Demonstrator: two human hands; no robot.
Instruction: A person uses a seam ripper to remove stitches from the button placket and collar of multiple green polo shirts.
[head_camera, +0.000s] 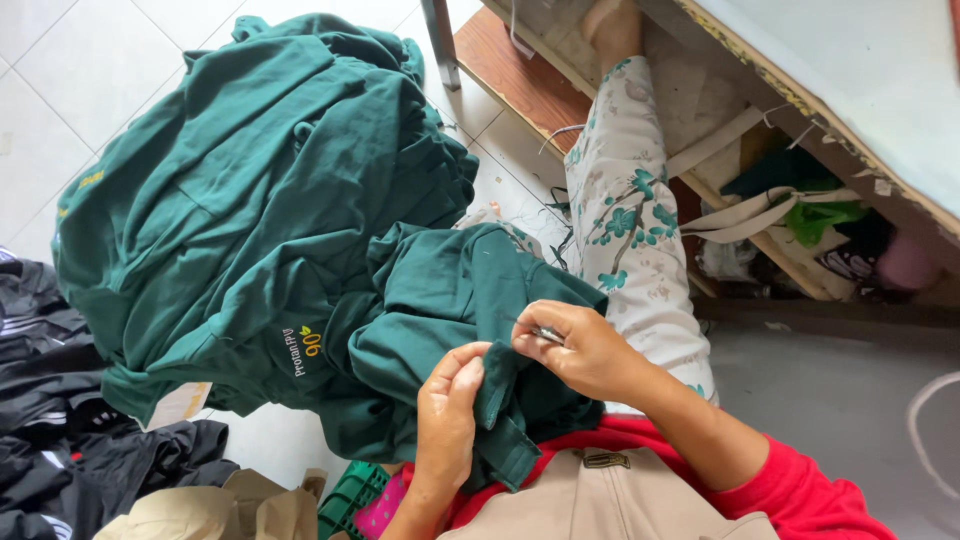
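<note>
A dark green shirt (440, 300) lies across my lap. My left hand (447, 410) pinches a fold of its fabric near the lower hem. Just to the right, my right hand (580, 345) holds a small metal tool, possibly a thread snipper (548, 333), against the same cloth; it is too small to name for sure. The two hands sit close together, almost touching. My sleeves are red, and my leg in floral trousers (625, 200) stretches away above the hands.
A big heap of dark green garments (250, 180) fills the tiled floor at left. Black clothes (50, 420) lie at lower left. A wooden table (850, 90) with bags and fabric scraps underneath stands at upper right. A green crate (350, 495) sits by my knee.
</note>
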